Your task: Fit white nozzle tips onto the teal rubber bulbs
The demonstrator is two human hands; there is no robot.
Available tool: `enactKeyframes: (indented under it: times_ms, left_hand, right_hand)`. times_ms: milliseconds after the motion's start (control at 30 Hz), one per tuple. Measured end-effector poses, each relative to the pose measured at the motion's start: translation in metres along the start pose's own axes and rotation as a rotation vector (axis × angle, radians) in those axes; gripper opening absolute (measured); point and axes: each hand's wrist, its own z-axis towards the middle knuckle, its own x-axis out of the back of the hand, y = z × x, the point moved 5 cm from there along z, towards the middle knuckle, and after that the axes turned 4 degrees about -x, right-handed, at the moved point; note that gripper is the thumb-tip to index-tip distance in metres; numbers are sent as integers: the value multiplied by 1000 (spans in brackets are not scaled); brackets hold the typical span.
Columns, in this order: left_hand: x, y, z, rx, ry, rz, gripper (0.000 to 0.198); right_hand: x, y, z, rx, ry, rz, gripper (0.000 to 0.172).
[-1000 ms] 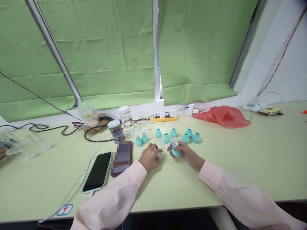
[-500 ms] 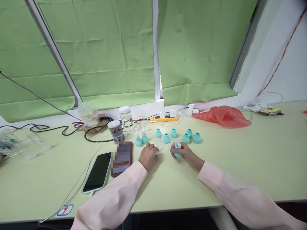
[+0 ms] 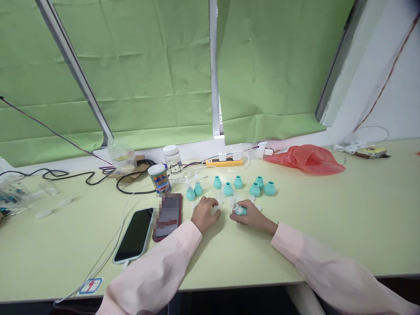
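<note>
My right hand (image 3: pixel 250 213) is wrapped round a teal squeeze bulb (image 3: pixel 243 211). The bulb is tilted, and a clear plastic nozzle (image 3: pixel 234 204) points up and left from its neck. Left of it, my left hand (image 3: pixel 205 214) has curled fingers, with a small clear plastic piece (image 3: pixel 217 209) between thumb and forefinger. More clear pieces lie around both hands; their exact shapes are hard to make out. Behind the hands stand several open teal bulbs (image 3: pixel 228 189). Two bulbs with clear nozzles (image 3: pixel 190 194) stand beyond my left hand.
Left of my left arm lie a red-cased phone (image 3: pixel 168 217) and a phone on a charging cable (image 3: pixel 134 235). A printed canister (image 3: pixel 159 178) and a clear jar (image 3: pixel 173 159) stand behind them. At the back are a yellow power strip (image 3: pixel 225 162) and a red plastic bag (image 3: pixel 305 159).
My right hand has tipped the bulb over, so its nozzle leans left towards my left hand. My left hand stays nearly in place, its thumb and forefinger now curved round a clear piece.
</note>
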Motion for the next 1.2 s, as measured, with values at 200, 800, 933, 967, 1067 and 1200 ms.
enactKeyframes:
  times_ms: [200,800,933,967,1067,1200]
  left_hand:
    - [6,-4,4,152,93,-773,22]
    - [-3,0,1,324,-48,-1091,31]
    - [-2,2,1,312,-49,-1060,32]
    - [-2,3,1,303,-49,-1051,33]
    - [-2,6,0,275,-50,-1034,32]
    - [-3,6,0,288,-37,-1003,34]
  right_hand:
    - [3,-3,-4,144,144,-319,15]
    - [7,0,-4,97,267,-577,12]
    - [8,1,-5,72,286,-604,12]
    - [8,1,-5,67,288,-609,12]
    - [8,3,-4,69,283,-612,11]
    - [7,1,-3,86,265,-571,12]
